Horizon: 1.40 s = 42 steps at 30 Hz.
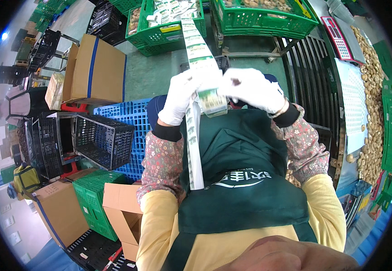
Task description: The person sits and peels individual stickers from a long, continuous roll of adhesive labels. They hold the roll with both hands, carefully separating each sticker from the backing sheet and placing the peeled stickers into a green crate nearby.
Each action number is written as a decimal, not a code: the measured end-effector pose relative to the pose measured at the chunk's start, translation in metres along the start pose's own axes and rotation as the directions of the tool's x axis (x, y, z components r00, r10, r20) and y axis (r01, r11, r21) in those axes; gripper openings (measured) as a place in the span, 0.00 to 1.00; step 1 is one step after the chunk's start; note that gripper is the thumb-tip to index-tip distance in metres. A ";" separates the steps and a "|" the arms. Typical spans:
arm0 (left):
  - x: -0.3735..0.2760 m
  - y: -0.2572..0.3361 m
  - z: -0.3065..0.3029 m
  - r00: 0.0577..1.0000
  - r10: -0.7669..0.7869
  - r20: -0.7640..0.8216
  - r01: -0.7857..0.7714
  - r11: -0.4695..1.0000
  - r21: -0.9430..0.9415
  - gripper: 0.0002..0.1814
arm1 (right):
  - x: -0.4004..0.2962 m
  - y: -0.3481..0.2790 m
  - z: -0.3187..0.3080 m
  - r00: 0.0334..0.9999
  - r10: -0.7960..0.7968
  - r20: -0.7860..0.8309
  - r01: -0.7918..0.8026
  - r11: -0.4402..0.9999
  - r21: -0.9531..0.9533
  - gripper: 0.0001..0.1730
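Note:
A long strip of printed labels (pixel 196 44) runs from the green crate ahead down to my hands. My gloved left hand (pixel 179 96) grips the strip, and a whitish tail of backing (pixel 194 152) hangs below it over my dark green apron (pixel 243 203). Between the hands, a green-and-white label section (pixel 213 101) curves towards me. My right hand (pixel 253 89), also in a white glove, pinches at the right edge of that section. Glare washes out its fingertips.
Ahead stand a green crate (pixel 169 34) heaped with labelled packets and another green crate (pixel 267 23) of mushrooms. At right are a red scale (pixel 338 40), a label sheet (pixel 351 101) and loose mushrooms (pixel 372 135). Cardboard boxes (pixel 104 71) and a black crate (pixel 104 142) stand left.

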<state>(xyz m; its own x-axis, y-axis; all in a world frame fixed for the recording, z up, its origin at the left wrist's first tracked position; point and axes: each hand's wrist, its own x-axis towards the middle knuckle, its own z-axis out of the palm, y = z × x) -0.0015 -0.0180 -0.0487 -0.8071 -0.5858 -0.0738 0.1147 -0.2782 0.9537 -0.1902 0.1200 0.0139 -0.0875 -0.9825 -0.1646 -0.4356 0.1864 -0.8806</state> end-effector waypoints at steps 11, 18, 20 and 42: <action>-0.002 0.008 0.022 0.996 0.061 0.062 -0.073 0.975 0.211 0.20 | 0.007 -0.005 0.006 0.909 -0.164 -0.383 0.186 0.982 0.020 0.18; -0.002 0.011 0.016 0.998 0.060 0.027 -0.063 0.985 0.163 0.18 | 0.028 0.019 0.020 0.681 -0.460 -0.570 0.267 0.881 -0.392 0.25; 0.000 0.016 0.013 0.994 0.075 -0.076 -0.052 0.963 0.266 0.16 | 0.022 0.021 0.019 0.680 -0.346 -0.646 0.130 0.924 -0.359 0.31; 0.029 -0.008 0.008 0.573 0.672 -0.469 -0.181 0.662 0.727 0.11 | -0.015 0.007 0.048 0.934 -0.210 -0.291 0.154 0.967 -0.204 0.26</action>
<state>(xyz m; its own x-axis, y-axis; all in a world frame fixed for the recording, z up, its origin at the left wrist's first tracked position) -0.0302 -0.0273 -0.0559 -0.1136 -0.8798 0.4616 -0.1996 0.4754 0.8568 -0.1489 0.1361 -0.0114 -0.2508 -0.9547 0.1601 -0.6173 0.0303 -0.7862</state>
